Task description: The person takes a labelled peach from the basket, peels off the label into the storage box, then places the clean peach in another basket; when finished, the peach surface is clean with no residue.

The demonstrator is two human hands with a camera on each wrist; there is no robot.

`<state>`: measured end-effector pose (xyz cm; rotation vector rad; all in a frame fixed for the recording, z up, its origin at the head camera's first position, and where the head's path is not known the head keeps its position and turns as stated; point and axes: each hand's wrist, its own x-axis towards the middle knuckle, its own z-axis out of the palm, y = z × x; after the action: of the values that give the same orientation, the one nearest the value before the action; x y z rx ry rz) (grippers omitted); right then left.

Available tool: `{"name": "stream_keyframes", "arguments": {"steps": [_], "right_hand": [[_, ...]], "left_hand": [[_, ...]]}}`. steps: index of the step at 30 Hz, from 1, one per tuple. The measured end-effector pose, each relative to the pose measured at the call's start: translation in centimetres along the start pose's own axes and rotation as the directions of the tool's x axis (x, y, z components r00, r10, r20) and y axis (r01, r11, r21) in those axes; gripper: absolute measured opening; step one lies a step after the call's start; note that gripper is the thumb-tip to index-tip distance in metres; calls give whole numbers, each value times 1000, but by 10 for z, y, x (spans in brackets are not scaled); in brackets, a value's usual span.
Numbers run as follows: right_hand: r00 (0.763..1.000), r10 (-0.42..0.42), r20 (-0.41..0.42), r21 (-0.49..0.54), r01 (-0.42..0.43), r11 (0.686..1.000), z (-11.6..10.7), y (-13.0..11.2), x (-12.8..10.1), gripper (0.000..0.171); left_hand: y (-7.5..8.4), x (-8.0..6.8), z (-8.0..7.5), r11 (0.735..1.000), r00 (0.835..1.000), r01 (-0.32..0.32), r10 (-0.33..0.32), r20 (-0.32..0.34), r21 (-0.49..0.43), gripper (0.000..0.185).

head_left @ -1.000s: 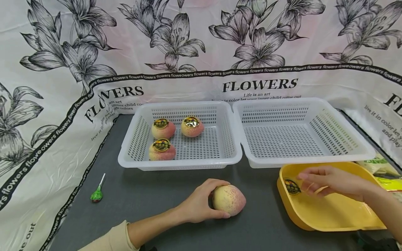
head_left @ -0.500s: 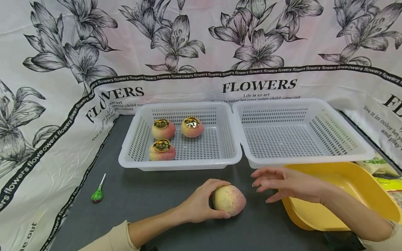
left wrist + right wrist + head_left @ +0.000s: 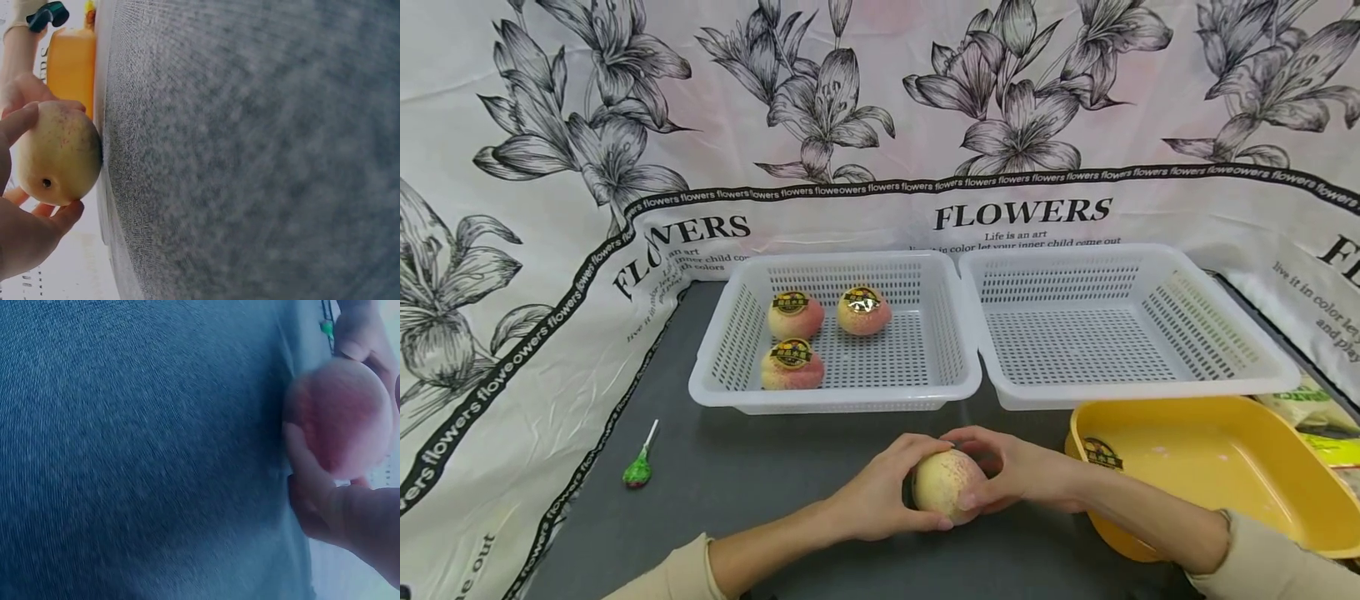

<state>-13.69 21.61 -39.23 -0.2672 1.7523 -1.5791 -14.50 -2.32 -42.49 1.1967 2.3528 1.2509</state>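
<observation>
Two baskets sitting side by side far on the desk (image 3: 737, 467): left basket (image 3: 835, 398) holding three peaches (image 3: 792, 367); tub (image 3: 1210, 467) lying near right; lollipop (image 3: 638, 469) near left.

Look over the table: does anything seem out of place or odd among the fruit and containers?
A green lollipop lies alone on the grey mat, left of the baskets. The peach held by both hands shows no sticker, unlike the three peaches in the left basket.

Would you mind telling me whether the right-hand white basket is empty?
Empty: the right white basket shows only bare mesh, while three peaches sit in the left white basket.
</observation>
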Motion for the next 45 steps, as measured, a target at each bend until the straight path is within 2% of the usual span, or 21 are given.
{"name": "stream_keyframes", "arguments": {"steps": [5,9,11,13,15,17,20,22,24,26,28,29,30,31,32,33,35,38,40,43,45], "right_hand": [[1000,0,-24,23,0,1000,4,5,6,72],[999,7,-45,27,-6,1000,4,6,8,71],[999,2,-41,33,0,999,4,6,9,70],[999,-3,-36,35,4,999,3,7,10,69],[999,-5,-33,36,6,999,3,7,10,69],[999,-5,-34,36,6,999,2,7,11,68],[999,1,-34,38,0,999,2,7,11,66],[999,5,-32,44,-4,999,2,7,11,65],[999,8,-31,45,-7,999,2,7,11,65],[999,9,-31,45,-8,999,2,7,11,66],[1000,8,-30,42,-7,999,2,7,11,66],[1000,6,-30,39,-4,999,2,6,11,66],[1000,4,-29,37,-3,999,2,6,11,66],[1000,2,-28,36,-1,999,2,6,11,66],[1000,1,-26,33,-1,999,2,5,11,65],[1000,1,-24,31,0,1000,2,5,11,65],[1000,0,-22,30,1,1000,2,5,11,64],[1000,2,-19,30,-1,1000,2,5,12,63],[1000,1,-18,32,-1,999,3,5,12,64],[1000,2,-20,30,-2,1000,2,4,11,64],[1000,2,-22,29,-1,1000,2,3,11,64]], "left_hand": [[1,-1,-3,999,1000,-15,16,-22,47,75],[5,-4,-16,996,996,-57,62,-62,71,71],[8,-6,-28,993,986,-118,121,-115,26,66],[10,-7,-42,980,962,-200,192,-195,-21,59],[11,-8,-58,960,926,-274,245,-288,-63,53],[11,-11,-77,947,882,-316,272,-386,-55,49],[8,-17,-108,961,826,-270,202,-526,-55,45],[4,-23,-130,976,784,-206,125,-608,-66,44],[-3,-30,-150,989,733,-111,16,-680,-96,43],[-11,-39,-168,991,664,-2,-99,-741,-134,42],[-21,-49,-183,974,598,122,-225,-769,-190,42],[-27,-54,-189,959,575,174,-285,-767,-225,43],[-33,-59,-194,939,562,219,-345,-752,-267,45],[-39,-64,-198,917,558,263,-398,-728,-300,47],[-45,-68,-201,892,562,298,-451,-693,-340,50],[-51,-72,-203,869,574,324,-495,-653,-374,53],[-60,-80,-206,827,612,344,-556,-562,-444,58],[-68,-88,-207,780,653,351,-600,-462,-517,60],[-70,-92,-206,773,685,343,-594,-421,-533,60],[-74,-94,-201,775,723,323,-572,-387,-543,59],[-76,-93,-199,781,741,308,-555,-378,-543,57]]}}
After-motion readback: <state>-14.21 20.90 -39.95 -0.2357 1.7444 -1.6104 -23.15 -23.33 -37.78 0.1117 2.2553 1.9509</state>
